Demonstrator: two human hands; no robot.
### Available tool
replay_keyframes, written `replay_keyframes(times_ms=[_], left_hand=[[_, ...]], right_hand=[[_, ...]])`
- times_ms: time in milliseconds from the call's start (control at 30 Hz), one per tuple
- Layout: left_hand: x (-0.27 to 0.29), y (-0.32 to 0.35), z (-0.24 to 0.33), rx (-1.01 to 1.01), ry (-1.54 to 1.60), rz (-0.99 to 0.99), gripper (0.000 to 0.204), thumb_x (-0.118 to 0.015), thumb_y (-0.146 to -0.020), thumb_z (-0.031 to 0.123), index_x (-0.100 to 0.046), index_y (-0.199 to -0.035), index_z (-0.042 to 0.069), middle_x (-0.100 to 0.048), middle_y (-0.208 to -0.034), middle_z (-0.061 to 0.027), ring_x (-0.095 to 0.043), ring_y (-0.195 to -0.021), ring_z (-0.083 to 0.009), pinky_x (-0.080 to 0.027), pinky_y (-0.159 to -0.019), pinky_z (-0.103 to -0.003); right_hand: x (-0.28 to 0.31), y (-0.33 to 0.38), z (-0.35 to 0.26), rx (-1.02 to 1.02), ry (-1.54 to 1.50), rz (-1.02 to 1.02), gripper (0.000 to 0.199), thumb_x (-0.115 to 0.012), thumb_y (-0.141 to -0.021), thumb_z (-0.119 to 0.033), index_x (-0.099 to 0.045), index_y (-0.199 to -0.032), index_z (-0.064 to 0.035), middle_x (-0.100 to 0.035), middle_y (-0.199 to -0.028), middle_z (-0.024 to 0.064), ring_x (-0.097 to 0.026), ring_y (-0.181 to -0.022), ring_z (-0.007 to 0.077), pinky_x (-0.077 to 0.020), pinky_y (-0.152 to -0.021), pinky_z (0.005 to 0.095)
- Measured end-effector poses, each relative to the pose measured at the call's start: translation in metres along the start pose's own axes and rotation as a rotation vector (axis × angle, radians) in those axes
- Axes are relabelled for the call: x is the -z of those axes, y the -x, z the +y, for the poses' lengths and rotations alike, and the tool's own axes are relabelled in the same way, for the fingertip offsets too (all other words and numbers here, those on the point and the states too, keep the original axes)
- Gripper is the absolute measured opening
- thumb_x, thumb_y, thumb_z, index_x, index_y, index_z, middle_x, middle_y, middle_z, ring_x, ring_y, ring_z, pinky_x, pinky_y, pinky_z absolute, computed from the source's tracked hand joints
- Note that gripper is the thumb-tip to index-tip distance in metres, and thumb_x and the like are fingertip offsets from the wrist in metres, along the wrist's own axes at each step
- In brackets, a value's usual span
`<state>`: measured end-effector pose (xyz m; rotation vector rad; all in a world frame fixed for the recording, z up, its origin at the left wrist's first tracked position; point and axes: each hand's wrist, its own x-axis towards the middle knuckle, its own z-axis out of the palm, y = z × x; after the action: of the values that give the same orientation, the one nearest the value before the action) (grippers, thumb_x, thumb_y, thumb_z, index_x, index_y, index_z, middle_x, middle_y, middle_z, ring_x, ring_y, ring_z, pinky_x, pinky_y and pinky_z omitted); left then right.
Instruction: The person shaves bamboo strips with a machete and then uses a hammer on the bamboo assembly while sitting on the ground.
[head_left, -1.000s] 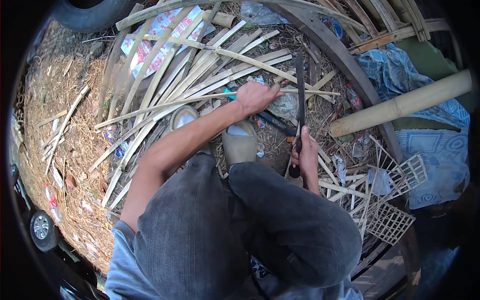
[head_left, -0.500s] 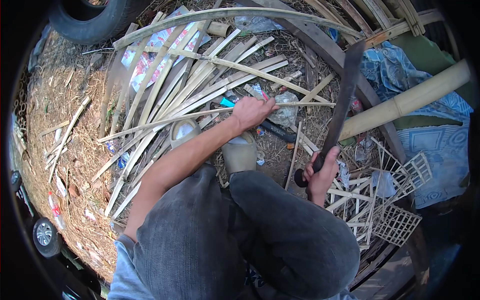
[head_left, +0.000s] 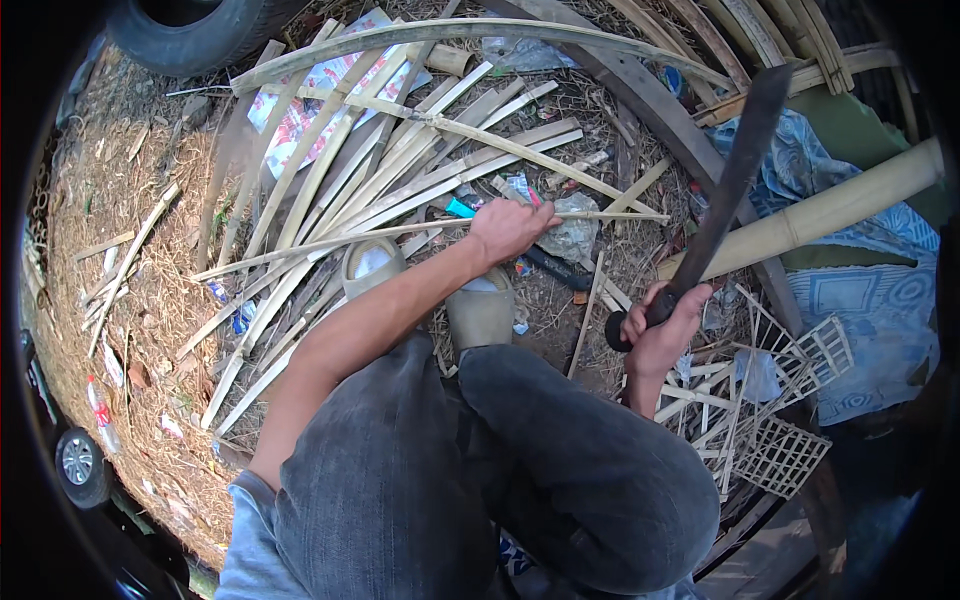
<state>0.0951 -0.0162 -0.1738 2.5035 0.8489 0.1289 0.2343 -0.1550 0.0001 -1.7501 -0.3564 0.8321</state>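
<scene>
Bamboo strip point(head_left: 400, 230) left of the pole point(head_left: 820, 212) looks light, springy; left grip point(head_left: 512, 232) sensibly holds its pole-side half, right grip point(head_left: 668, 325) clasps the machete point(head_left: 735, 165) handle.

Outdoor yard or lot, used as a rough bamboo-working spot. Ground point(head_left: 150, 330) is bare earth with dry straw-like litter, sunlit on the left. Split bamboo strips point(head_left: 470, 175) fan across the middle; thick bamboo pole point(head_left: 815, 210) at right, lattice piece point(head_left: 783, 456) among slats lower right. Machete point(head_left: 733, 175) fits hand-tool work. Old tire point(head_left: 200, 45) top left, vehicle wheel point(head_left: 82, 467) at left edge, plastic bottle point(head_left: 102, 412) and crumpled clear plastic point(head_left: 573, 240) on the ground, blue patterned cloth point(head_left: 860, 310) at right: open-air, cluttered, informal.
</scene>
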Motion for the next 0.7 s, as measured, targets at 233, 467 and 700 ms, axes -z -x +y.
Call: replay_keyframes(times_ms=[233, 467, 700], left_hand=[[0.000, -0.014, 0.010, -0.047, 0.037, 0.040, 0.039, -0.041, -0.105, 0.045, -0.055, -0.097, 0.009, -0.061, -0.056, -0.0107, -0.066, -0.053, -0.0317, -0.049, -0.044, -0.046], [0.013, -0.014, 0.006, -0.017, 0.035, -0.070, 0.040, -0.040, -0.105, 0.044, -0.054, -0.099, 0.007, -0.065, -0.062, -0.0112, -0.067, -0.056, -0.0328, -0.051, -0.048, -0.046], [-0.002, -0.014, 0.010, -0.059, 0.040, 0.072, 0.040, -0.042, -0.104, 0.047, -0.055, -0.099, 0.010, -0.063, -0.057, -0.0119, -0.065, -0.051, -0.0340, -0.049, -0.042, -0.047]], right_hand=[[0.003, -0.012, 0.104, 0.009, 0.149, 0.049, 0.071, -0.032, -0.098, -0.072, -0.048, -0.076, -0.0060, -0.035, -0.050, -0.0017, -0.034, -0.039, 0.0097, -0.0295, -0.040, 0.0251], [0.003, -0.004, -0.012, -0.016, 0.054, 0.086, 0.071, -0.032, -0.098, -0.073, -0.047, -0.077, -0.0067, -0.034, -0.050, -0.0013, -0.034, -0.039, 0.0099, -0.0260, -0.038, 0.0269], [0.009, -0.007, 0.071, 0.067, 0.142, -0.026, 0.075, -0.034, -0.096, -0.075, -0.047, -0.071, -0.0050, -0.041, -0.050, 0.0017, -0.040, -0.039, 0.0146, -0.0327, -0.040, 0.0287]])
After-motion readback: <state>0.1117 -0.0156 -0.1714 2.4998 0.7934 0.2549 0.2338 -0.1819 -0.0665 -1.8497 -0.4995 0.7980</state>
